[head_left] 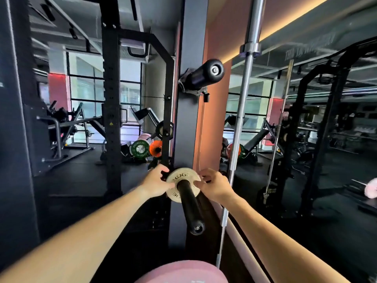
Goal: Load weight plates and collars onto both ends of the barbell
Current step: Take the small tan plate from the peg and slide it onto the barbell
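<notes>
A pink plate (183,272) is seen nearest, and beyond it a small pale plate (179,176), threaded on a black storage peg (190,205), is grasped at its rim by the left grip (156,183) and right grip (214,185), with an upright barbell (243,94) behind.

A single wide-angle head camera looks forward and slightly down along both outstretched forearms, close to a black cylindrical storage peg (189,203) on a dark steel rack upright (188,99). Edges bow with lens distortion. A wall mirror (306,119) fills the right half; a rounded pink plate (181,272) intrudes at the bottom edge, nearest the lens.
</notes>
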{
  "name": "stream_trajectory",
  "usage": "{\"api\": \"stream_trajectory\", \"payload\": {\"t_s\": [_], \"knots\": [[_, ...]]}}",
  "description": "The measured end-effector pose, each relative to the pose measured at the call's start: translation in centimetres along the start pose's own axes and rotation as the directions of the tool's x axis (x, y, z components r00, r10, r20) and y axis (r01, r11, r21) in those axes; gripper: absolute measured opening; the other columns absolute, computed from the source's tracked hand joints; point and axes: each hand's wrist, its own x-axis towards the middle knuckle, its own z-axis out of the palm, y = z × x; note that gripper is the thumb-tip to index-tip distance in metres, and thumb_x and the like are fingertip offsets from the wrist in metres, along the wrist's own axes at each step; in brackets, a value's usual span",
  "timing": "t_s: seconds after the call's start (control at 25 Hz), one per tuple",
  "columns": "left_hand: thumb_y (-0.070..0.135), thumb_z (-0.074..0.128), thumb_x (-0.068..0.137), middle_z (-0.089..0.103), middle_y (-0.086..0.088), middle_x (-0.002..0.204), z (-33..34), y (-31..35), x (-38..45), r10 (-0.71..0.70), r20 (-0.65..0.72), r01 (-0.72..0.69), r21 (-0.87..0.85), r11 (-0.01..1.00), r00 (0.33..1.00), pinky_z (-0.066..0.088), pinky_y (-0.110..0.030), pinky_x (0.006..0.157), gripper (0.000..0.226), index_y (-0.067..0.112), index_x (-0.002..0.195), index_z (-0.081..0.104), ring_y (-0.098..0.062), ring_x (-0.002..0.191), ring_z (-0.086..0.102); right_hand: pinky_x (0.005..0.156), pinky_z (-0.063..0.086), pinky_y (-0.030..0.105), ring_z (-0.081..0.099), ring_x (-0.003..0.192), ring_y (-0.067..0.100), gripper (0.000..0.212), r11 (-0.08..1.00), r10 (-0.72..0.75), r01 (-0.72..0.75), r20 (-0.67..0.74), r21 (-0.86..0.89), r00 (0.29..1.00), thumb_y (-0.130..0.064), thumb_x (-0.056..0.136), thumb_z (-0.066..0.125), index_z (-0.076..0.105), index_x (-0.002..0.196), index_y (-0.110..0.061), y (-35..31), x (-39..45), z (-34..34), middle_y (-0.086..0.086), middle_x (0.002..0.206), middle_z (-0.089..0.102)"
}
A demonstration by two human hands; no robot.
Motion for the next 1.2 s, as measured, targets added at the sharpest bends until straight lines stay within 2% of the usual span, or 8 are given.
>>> {"api": "stream_trajectory", "payload": {"t_s": [0.12, 0.32, 0.48, 0.64, 0.8, 0.96, 1.08, 1.2], "knots": [[0.032, 0.079, 0.080, 0.062, -0.006, 0.125, 1.8, -1.7, 3.7, -0.002, 0.017, 0.002, 0.020, 1.000, 1.000, 0.052, -0.041, 0.098, 0.061, 0.021, 0.134, 0.052, -0.024, 0.114, 0.060, 0.085, 0.040, 0.020, 0.064, 0.112, 0.017, 0.045, 0.999, 0.035, -0.035, 0.011, 0.006, 0.999, -0.037, 0.083, 0.073, 0.064, 0.127, -0.031, 1.1, 4.1, 2.4, -0.004, 0.114, 0.071], [0.047, 0.066, 0.081, 0.071, 0.006, 0.096, 3.5, -3.2, 6.7, 0.068, 0.008, -0.069, 0.103, 0.992, 0.998, 0.057, -0.037, 0.079, 0.023, 0.030, 0.092, 0.056, -0.020, 0.091, 0.068, 0.086, 0.042, 0.022, 0.061, 0.106, 0.014, 0.048, 0.996, 0.076, -0.078, 0.050, 0.032, 0.996, -0.039, 0.086, 0.072, 0.060, 0.131, -0.027, 3.2, 7.4, 5.0, -0.012, 0.103, 0.062], [0.046, 0.066, 0.087, 0.069, 0.006, 0.092, 3.6, -3.1, 6.7, 0.104, -0.002, -0.103, 0.148, 0.984, 0.995, 0.051, -0.032, 0.070, 0.020, 0.031, 0.090, 0.054, -0.020, 0.088, 0.067, 0.084, 0.048, 0.027, 0.064, 0.099, 0.016, 0.042, 0.996, 0.074, -0.077, 0.051, 0.054, 0.996, -0.038, 0.089, 0.072, 0.061, 0.126, -0.019, 3.7, 6.7, 5.1, -0.006, 0.106, 0.066], [0.045, 0.070, 0.085, 0.067, 0.007, 0.085, 2.9, -2.0, 4.1, 0.142, 0.065, -0.150, 0.143, 0.978, 0.988, 0.049, -0.031, 0.066, 0.020, 0.032, 0.086, 0.056, -0.022, 0.087, 0.068, 0.090, 0.054, 0.035, 0.067, 0.101, 0.022, 0.038, 0.998, 0.053, -0.057, 0.124, 0.028, 0.991, -0.035, 0.091, 0.072, 0.062, 0.121, -0.014, 3.3, 3.7, 3.0, 0.002, 0.109, 0.070], [0.042, 0.074, 0.084, 0.072, -0.004, 0.085, 2.2, -0.5, -1.4, 0.136, 0.137, -0.147, 0.072, 0.987, 0.981, 0.059, -0.040, 0.061, 0.024, 0.021, 0.090, 0.064, -0.028, 0.082, 0.072, 0.095, 0.054, 0.038, 0.066, 0.103, 0.022, 0.036, 1.000, 0.022, -0.024, 0.169, 0.010, 0.985, -0.037, 0.092, 0.071, 0.063, 0.120, -0.017, 2.4, -1.4, 0.7, 0.003, 0.110, 0.071], [0.044, 0.075, 0.084, 0.059, 0.009, 0.065, 2.3, 0.8, -7.3, 0.170, 0.114, -0.180, 0.087, 0.980, 0.979, 0.041, -0.029, 0.054, 0.028, 0.024, 0.074, 0.058, -0.016, 0.061, 0.057, 0.085, 0.052, 0.032, 0.064, 0.096, 0.019, 0.027, 1.000, -0.020, 0.021, 0.139, -0.009, 0.990, -0.035, 0.092, 0.071, 0.063, 0.111, -0.018, 1.4, -7.3, -1.3, -0.002, 0.100, 0.067], [0.040, 0.074, 0.087, 0.061, 0.009, 0.070, 2.2, 1.9, -11.5, 0.171, 0.097, -0.178, 0.064, 0.982, 0.980, 0.039, -0.028, 0.058, 0.025, 0.025, 0.076, 0.057, -0.011, 0.066, 0.055, 0.075, 0.047, 0.032, 0.061, 0.086, 0.020, 0.020, 0.997, -0.074, 0.073, 0.081, 0.008, 0.994, -0.031, 0.094, 0.070, 0.062, 0.104, -0.015, 0.1, -12.1, -2.3, -0.001, 0.090, 0.064], [0.034, 0.072, 0.091, 0.072, -0.009, 0.092, 0.7, 3.1, -14.8, 0.163, 0.068, -0.159, -0.066, 0.985, 0.984, 0.048, -0.031, 0.067, 0.024, 0.012, 0.097, 0.066, -0.026, 0.083, 0.066, 0.082, 0.054, 0.037, 0.066, 0.091, 0.024, 0.020, 0.987, -0.059, 0.056, 0.018, 0.148, 0.998, -0.026, 0.095, 0.069, 0.063, 0.108, -0.012, -2.6, -15.5, -3.0, 0.005, 0.098, 0.069]]}}
